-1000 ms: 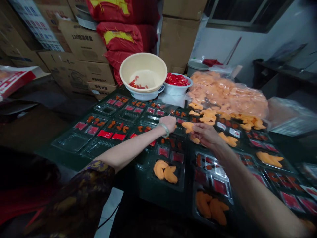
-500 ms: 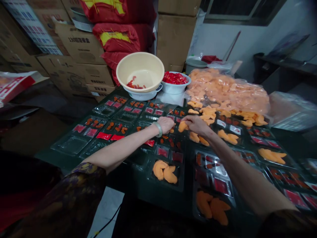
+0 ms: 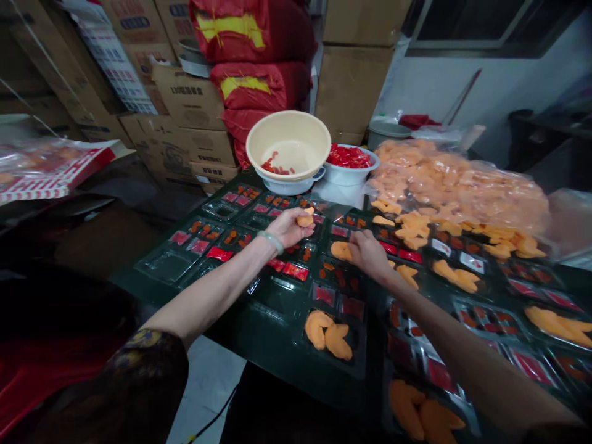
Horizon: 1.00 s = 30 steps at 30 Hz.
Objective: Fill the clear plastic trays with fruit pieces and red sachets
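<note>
My left hand (image 3: 287, 227) is closed around an orange crescent-shaped snack piece (image 3: 304, 219), held palm-up over the black plastic trays (image 3: 277, 296); a pale bangle sits on that wrist. My right hand (image 3: 366, 251) pinches another orange piece (image 3: 341, 250) just above a tray compartment near the middle. The trays hold red sachets (image 3: 295, 271) and small reddish bits. One tray compartment (image 3: 327, 330) below my hands holds two orange pieces.
A big clear bag of orange pieces (image 3: 457, 185) lies at the back right, with loose ones spilled in front. A cream basin (image 3: 288, 145) and a white bowl of red sachets (image 3: 348, 161) stand behind the trays. Cardboard boxes (image 3: 189, 98) and red sacks (image 3: 259, 86) are stacked behind.
My left hand has turned palm-up and now shows an orange piece. My right hand moved left and down with its piece toward the middle tray. The camera shifted slightly.
</note>
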{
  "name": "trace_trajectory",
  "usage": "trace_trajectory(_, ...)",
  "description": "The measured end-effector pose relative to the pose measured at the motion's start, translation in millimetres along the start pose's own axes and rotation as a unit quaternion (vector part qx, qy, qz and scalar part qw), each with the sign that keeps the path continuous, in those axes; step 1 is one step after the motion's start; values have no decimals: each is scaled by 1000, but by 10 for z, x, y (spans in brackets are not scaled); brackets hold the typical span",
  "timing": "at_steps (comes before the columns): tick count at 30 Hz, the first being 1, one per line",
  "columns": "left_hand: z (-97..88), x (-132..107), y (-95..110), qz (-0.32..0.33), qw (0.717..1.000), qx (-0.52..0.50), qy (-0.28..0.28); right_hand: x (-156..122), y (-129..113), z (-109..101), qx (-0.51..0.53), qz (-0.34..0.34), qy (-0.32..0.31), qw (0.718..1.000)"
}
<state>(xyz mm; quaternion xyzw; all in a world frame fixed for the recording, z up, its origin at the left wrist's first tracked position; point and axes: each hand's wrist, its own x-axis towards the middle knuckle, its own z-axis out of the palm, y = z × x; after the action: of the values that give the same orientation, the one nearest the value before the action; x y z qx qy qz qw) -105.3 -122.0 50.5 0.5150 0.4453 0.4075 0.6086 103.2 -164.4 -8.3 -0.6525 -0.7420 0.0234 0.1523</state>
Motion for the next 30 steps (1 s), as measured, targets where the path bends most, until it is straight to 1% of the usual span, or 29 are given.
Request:
trace_trajectory(2, -124, -66, 6, 2, 1000, -22, 5, -40, 54, -39, 90, -10, 38, 995)
trace_trajectory(5, -301, -61, -18, 9, 1000, -7, 24, -147, 117, -127, 203, -16, 73, 976)
trace_trajectory(8, -461, 61, -55, 22, 997, 53, 56, -295, 179, -257, 272, 9, 72, 960)
trace_trajectory(11, -563, 240, -113, 32, 988, 132, 71, -447, 265, -409, 311, 50, 58, 947)
trace_trajectory(13, -588, 362, -166, 38, 979, 185, 78, -541, 342, -496, 328, 76, 50, 940)
trace_trajectory(16, -572, 512, -252, 49, 960, 264, 80, -676, 479, -570, 349, 104, 46, 930)
trace_trajectory(19, -510, 595, -323, 62, 934, 346, 67, -803, 637, -559, 363, 127, 44, 922)
trace_trajectory(21, -466, 612, -357, 76, 911, 400, 67, -855, 761, -519, 366, 142, 51, 918)
trace_trajectory(23, -431, 604, -377, 91, 886, 447, 79, -848, 905, -478, 346, 148, 60, 924)
trace_trajectory(25, -399, 580, -376, 102, 864, 485, 92, -763, 1053, -454, 283, 157, 75, 943)
trace_trajectory(28, -327, 521, -326, 116, 838, 522, 106, -492, 1207, -456, 102, 172, 98, 975)
trace_trajectory(30, -244, 474, -272, 133, 828, 533, 112, -262, 1225, -462, -23, 174, 75, 982)
